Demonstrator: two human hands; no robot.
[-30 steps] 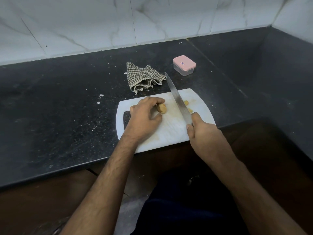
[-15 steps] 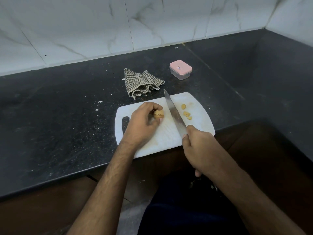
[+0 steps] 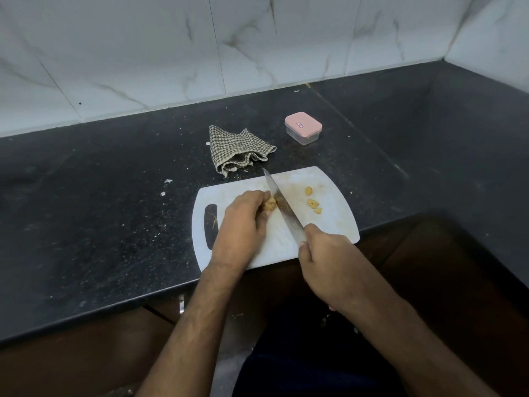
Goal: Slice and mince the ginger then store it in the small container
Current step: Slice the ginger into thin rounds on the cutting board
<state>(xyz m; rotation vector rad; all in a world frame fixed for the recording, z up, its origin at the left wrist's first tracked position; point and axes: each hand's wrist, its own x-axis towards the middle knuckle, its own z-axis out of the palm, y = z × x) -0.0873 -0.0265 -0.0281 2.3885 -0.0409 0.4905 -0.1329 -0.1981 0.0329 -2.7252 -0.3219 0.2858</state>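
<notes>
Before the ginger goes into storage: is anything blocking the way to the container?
Its pink lid is on the small container, so it must come off. The countertop between cutting board and container looks bare.

Both bare forearms reached forward, the left hand (image 3: pixel 243 222) arched palm-down with fingertips curled round the ginger (image 3: pixel 269 205), while the right hand's (image 3: pixel 326 259) grip closed around the knife (image 3: pixel 282 206) handle.

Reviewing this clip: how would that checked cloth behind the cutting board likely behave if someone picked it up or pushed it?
The checked cloth lies crumpled in soft folds, so it is probably floppy and would droop from one corner. It looks thin, so likely light. Pushed across the dark counter, it would probably bunch rather than slide as one piece.
</notes>
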